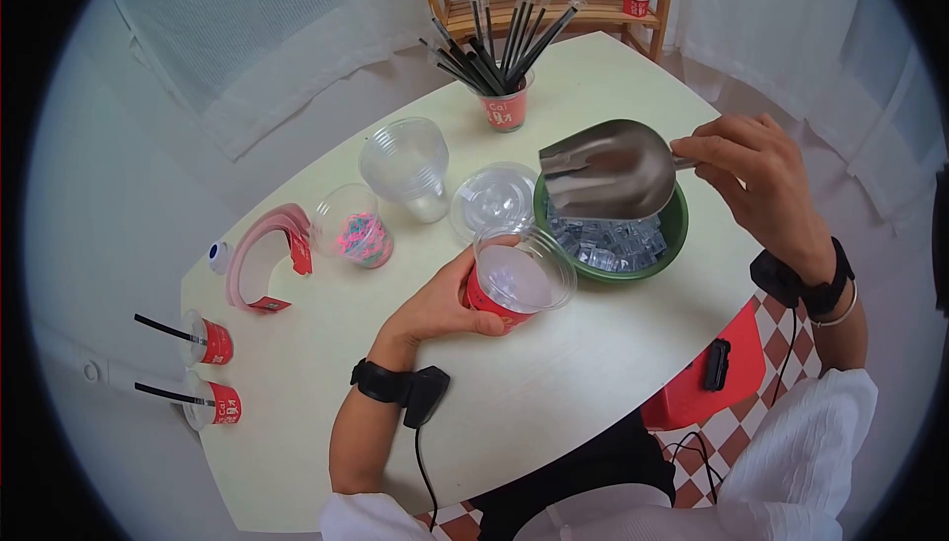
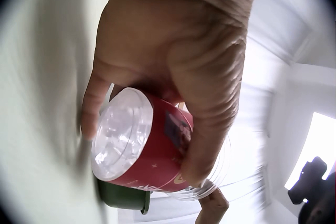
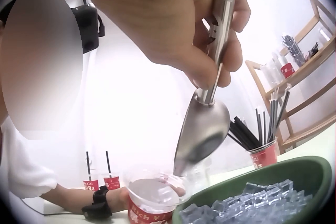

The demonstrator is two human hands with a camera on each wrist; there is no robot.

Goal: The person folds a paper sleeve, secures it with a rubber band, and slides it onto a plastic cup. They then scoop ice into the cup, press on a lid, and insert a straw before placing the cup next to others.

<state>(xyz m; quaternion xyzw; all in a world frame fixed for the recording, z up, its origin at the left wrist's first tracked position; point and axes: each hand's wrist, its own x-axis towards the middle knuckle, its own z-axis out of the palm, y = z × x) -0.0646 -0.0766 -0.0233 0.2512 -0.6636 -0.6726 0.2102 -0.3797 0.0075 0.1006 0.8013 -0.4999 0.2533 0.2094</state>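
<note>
My left hand (image 1: 442,306) grips a clear plastic cup (image 1: 514,279) with a red printed sleeve, close over the table. Through its base in the left wrist view, clear chunks (image 2: 123,134) show inside; from above, its contents look pale and cloudy. My right hand (image 1: 746,170) holds a metal ice scoop (image 1: 623,170) by its handle, fingers wrapped round it in the right wrist view. The scoop hangs above a green bowl (image 1: 677,235) of clear ice-like cubes (image 1: 608,245), its broad end toward the left. No cubes show on the scoop's visible face. The cup overlaps the bowl's left edge.
Behind the cup lie clear lids (image 1: 494,200), stacked clear cups (image 1: 403,156) and a cup of pink and green bits (image 1: 364,240). A cup of black straws (image 1: 504,111) stands farther back. Pink sleeves (image 1: 259,259) and two drinks with straws (image 1: 219,343) are at the left.
</note>
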